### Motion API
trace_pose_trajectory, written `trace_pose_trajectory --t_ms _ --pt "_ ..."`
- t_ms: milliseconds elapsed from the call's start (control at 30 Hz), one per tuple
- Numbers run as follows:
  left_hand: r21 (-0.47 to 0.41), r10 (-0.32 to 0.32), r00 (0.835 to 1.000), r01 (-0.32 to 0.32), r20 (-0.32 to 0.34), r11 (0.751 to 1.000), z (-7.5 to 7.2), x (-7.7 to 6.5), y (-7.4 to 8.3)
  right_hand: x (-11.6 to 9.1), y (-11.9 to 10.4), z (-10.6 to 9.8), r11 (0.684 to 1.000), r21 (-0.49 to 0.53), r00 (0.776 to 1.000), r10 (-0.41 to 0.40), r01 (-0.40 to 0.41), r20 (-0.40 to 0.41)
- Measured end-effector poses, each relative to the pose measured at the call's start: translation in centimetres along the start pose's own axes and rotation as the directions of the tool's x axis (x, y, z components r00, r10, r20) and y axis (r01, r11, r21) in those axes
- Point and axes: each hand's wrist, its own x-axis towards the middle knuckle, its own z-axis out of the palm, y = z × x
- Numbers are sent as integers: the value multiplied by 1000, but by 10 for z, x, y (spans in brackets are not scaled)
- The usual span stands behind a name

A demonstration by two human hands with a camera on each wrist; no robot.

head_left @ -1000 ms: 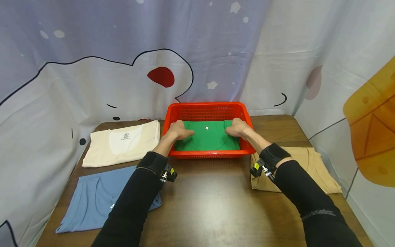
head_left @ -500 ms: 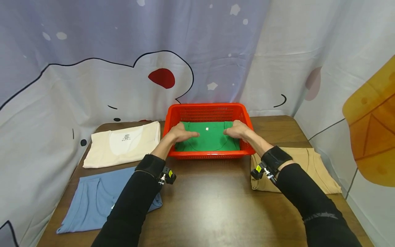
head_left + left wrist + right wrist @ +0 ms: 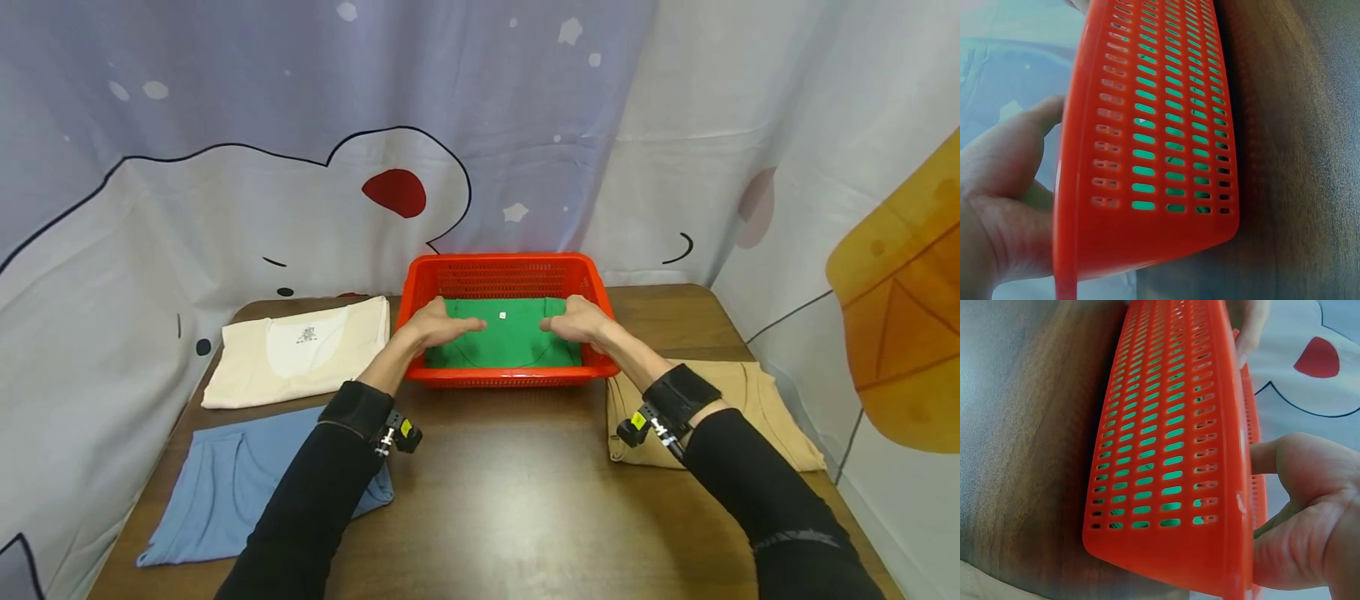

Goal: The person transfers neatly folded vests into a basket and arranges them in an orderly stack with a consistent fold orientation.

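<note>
1. Red basket (image 3: 512, 377), mid-frame, holds the green garment (image 3: 510, 340); cream cloth (image 3: 300, 354) and blue cloth (image 3: 236, 492) lie left, tan cloth (image 3: 753, 408) right.
2. Left hand (image 3: 441, 323) and right hand (image 3: 579, 320) reach inside, thumbs inward; fingertips hidden, grips unclear.

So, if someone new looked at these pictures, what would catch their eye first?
Probably the bright red slotted plastic basket at the far edge of the brown wooden table, with a folded green fabric garment lying inside it. Next, the person's bare left hand and bare right hand, one at each end of that garment. Behind, a rounded dark-red shape stands out on the pale printed fabric curtain.
</note>
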Motion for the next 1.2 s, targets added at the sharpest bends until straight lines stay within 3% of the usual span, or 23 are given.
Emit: trace_pose_trajectory --t_ms 433,767,900,1200 --pt "-45 37 998 -40 -52 998 -4 -9 2 -15 -2 -7 998 -1 998 -56 56 -28" --pt "-34 116 988 -121 -104 992 -5 -23 6 -30 -4 -14 992 -29 990 -125 123 -70" --pt "0 184 974 -185 -134 983 -2 -29 9 -41 -2 -16 984 -71 979 -171 164 -108" --pt "105 333 920 -317 -208 942 6 -39 16 -59 4 -17 956 -141 941 -280 256 -190"
